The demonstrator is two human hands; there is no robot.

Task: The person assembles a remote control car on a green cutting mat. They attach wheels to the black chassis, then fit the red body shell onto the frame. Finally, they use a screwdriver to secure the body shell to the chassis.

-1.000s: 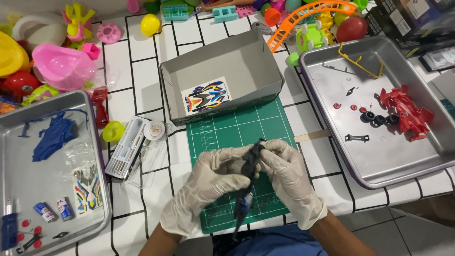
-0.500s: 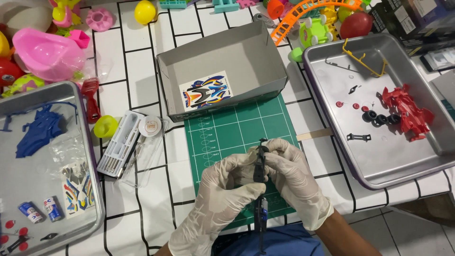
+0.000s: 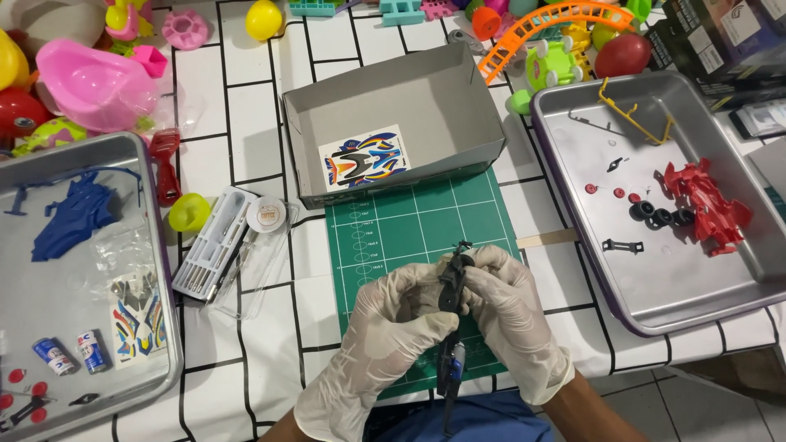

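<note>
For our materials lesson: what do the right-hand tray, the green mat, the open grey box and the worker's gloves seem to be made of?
Right-hand tray: probably metal, brushed silver with soft reflections.
Green mat: likely rubbery plastic, matte, printed with a white grid.
Grey box: cardboard by its look, dull with folded walls.
Gloves on the left hand and right hand: thin whitish latex or similar, wrinkled.

Grey open box (image 3: 393, 106) behind mat – colourful sticker sheet (image 3: 363, 158) inside; dark boxes (image 3: 720, 37) far right
</note>
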